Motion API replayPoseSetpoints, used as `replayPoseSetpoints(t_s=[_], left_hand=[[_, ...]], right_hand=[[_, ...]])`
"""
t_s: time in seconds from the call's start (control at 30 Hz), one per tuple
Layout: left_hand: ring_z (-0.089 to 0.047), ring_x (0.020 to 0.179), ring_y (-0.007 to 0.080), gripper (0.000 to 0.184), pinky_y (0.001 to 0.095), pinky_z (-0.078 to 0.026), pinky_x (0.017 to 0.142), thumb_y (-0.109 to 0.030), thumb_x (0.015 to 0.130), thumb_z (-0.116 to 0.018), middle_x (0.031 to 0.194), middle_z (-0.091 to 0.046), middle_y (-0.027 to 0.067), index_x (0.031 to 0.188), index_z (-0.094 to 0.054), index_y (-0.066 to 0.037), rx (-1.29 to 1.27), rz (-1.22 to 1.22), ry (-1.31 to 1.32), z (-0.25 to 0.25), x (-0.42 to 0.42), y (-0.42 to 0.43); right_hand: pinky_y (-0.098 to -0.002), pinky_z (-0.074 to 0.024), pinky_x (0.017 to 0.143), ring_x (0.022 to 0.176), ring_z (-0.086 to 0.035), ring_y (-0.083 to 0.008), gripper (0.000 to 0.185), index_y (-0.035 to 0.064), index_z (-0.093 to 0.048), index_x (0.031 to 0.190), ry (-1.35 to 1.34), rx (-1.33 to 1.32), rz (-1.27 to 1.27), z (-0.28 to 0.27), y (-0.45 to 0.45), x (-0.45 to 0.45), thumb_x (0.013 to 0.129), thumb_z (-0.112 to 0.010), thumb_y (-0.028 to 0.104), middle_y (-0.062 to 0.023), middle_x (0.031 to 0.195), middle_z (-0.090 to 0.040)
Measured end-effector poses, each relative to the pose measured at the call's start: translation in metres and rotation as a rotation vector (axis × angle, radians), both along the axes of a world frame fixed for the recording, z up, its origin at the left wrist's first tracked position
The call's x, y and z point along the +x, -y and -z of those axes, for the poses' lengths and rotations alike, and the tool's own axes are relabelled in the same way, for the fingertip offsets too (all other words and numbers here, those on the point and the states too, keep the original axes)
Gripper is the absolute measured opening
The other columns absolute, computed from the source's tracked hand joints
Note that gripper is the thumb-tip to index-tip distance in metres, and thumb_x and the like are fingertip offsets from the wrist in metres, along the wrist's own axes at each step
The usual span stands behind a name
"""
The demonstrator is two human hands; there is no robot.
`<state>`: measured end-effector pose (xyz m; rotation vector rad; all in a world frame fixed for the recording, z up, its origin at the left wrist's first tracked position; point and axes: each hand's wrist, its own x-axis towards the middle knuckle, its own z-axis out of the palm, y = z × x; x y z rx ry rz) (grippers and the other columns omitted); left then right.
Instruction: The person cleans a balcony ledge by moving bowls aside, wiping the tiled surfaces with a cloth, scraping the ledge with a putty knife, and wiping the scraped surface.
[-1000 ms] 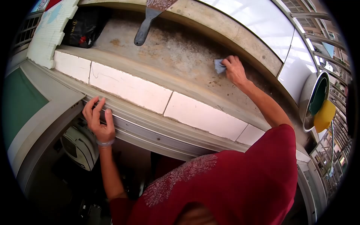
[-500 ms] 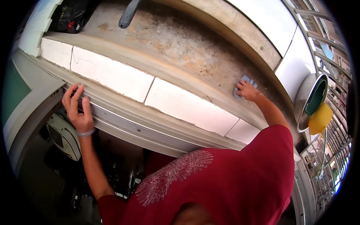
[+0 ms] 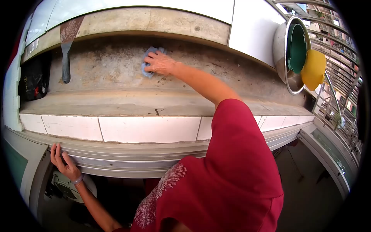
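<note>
My right hand [image 3: 161,63] presses a blue cloth [image 3: 148,70] onto the stained concrete ledge [image 3: 116,71], its fingers bent over the cloth. Part of the cloth sticks out on both sides of the fingers. My left hand [image 3: 65,164] rests on the metal window track [image 3: 127,162] at the lower left, fingers apart and nothing in them. A scraper [image 3: 66,62] with a rusty blade and grey handle lies across the ledge and its raised back edge, left of the cloth.
A black bag [image 3: 33,79] sits at the ledge's left end. On the right, a metal basin [image 3: 281,50] holds a green container [image 3: 296,48], with a yellow one [image 3: 313,69] beside it, near metal bars [image 3: 336,54]. White tiles [image 3: 148,129] line the ledge's front.
My right hand has carried the cloth leftward along the ledge. The view has turned, so the whole scraper now shows. My left hand still rests on the track.
</note>
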<state>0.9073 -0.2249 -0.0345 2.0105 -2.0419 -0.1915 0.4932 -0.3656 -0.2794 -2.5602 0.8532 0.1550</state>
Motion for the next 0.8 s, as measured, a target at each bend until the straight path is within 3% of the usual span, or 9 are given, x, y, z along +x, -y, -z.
replayPoseSetpoints(t_s=[0.13,0.2,0.3,0.43,0.5,0.6,0.73,0.8], left_hand=[[-0.042,0.117,0.0277,0.029,0.0380,-0.033,0.097,-0.007,0.091,-0.045,0.127,-0.046,0.0162,0.117,-0.055,0.001,0.006,-0.010,-0.032,0.001,-0.003,0.001],[-0.042,0.116,0.0278,0.029,0.0380,-0.033,0.097,-0.007,0.091,-0.045,0.126,-0.046,0.0158,0.117,-0.055,0.001,0.007,-0.032,-0.032,-0.002,-0.006,0.001],[-0.042,0.116,0.0281,0.029,0.0380,-0.033,0.097,-0.006,0.090,-0.045,0.126,-0.047,0.0157,0.117,-0.055,0.001,-0.012,-0.022,-0.058,0.000,-0.003,0.000],[-0.043,0.116,0.0283,0.029,0.0378,-0.033,0.097,-0.005,0.089,-0.047,0.125,-0.048,0.0159,0.116,-0.056,0.001,-0.026,-0.010,-0.054,0.001,-0.002,-0.001],[-0.042,0.116,0.0277,0.029,0.0374,-0.032,0.098,-0.005,0.089,-0.047,0.125,-0.047,0.0155,0.116,-0.056,0.001,-0.039,0.009,-0.055,0.001,-0.001,-0.001],[-0.043,0.116,0.0270,0.029,0.0367,-0.032,0.098,-0.006,0.089,-0.046,0.125,-0.047,0.0149,0.116,-0.056,0.001,-0.043,0.011,-0.055,0.002,0.000,-0.001],[-0.043,0.115,0.0268,0.029,0.0363,-0.033,0.098,-0.006,0.089,-0.046,0.124,-0.048,0.0149,0.115,-0.056,0.002,-0.041,0.006,-0.051,0.001,-0.002,0.000],[-0.043,0.115,0.0267,0.029,0.0364,-0.033,0.098,-0.006,0.089,-0.046,0.124,-0.048,0.0149,0.116,-0.056,0.002,-0.044,-0.001,-0.064,0.001,-0.003,0.000]], right_hand=[[-0.0433,-0.0399,0.089,0.110,-0.042,-0.0249,0.021,0.0195,-0.059,0.095,-0.274,0.134,0.064,-0.019,-0.063,-0.182,0.078,-0.052,0.008,-0.0067,0.111,-0.045],[-0.0437,-0.0417,0.083,0.106,-0.044,-0.0278,0.025,0.0154,-0.062,0.090,-0.518,0.154,0.139,-0.033,-0.094,-0.256,0.069,-0.057,0.003,-0.0092,0.105,-0.048],[-0.0437,-0.0422,0.078,0.100,-0.045,-0.0284,0.025,0.0117,-0.061,0.088,-0.443,0.067,0.315,-0.049,-0.101,-0.255,0.066,-0.058,0.001,-0.0094,0.100,-0.050],[-0.0377,-0.0424,0.077,0.099,-0.045,-0.0265,0.033,0.0144,-0.061,0.096,0.245,0.070,0.220,-0.035,-0.066,-0.093,0.067,-0.055,-0.001,-0.0071,0.103,-0.052],[-0.0365,-0.0426,0.080,0.098,-0.048,-0.0270,0.030,0.0141,-0.062,0.097,0.337,0.182,0.100,-0.020,-0.047,-0.011,0.071,-0.054,0.001,-0.0080,0.102,-0.054],[-0.0365,-0.0423,0.081,0.095,-0.049,-0.0303,0.030,0.0109,-0.062,0.097,0.279,0.350,0.096,0.015,-0.037,0.019,0.072,-0.051,-0.001,-0.0106,0.097,-0.055],[-0.0406,-0.0411,0.082,0.095,-0.051,-0.0344,0.035,0.0051,-0.061,0.098,0.318,0.504,0.127,0.017,-0.088,-0.101,0.066,-0.051,-0.004,-0.0152,0.096,-0.054],[-0.0412,-0.0434,0.080,0.094,-0.053,-0.0350,0.035,0.0038,-0.062,0.096,0.051,0.604,0.216,0.000,-0.114,-0.182,0.065,-0.049,-0.005,-0.0162,0.094,-0.055]])
